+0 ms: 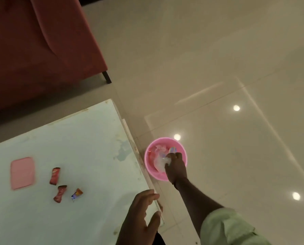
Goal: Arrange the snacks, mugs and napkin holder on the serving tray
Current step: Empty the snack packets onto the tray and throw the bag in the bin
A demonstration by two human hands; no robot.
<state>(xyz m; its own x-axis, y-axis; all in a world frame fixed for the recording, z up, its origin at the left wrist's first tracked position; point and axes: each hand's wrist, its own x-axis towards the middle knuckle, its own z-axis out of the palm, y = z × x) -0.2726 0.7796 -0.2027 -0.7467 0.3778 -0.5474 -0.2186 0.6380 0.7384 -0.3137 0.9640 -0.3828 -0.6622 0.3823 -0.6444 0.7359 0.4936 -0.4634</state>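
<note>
Reaching right hand point(176, 167) inside pink bowl point(148, 167)

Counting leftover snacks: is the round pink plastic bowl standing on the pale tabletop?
No, the round pink plastic bowl sits on the glossy tiled floor beside the table.

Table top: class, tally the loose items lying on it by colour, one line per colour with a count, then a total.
Red snack wrappers: 2 (upper red wrapper, lower red wrapper)
Orange-and-purple snack wrapper: 1
Pink flat rectangular piece: 1
Total: 4
The pink bowl sits off the table on the floor, so it is left out.
</note>
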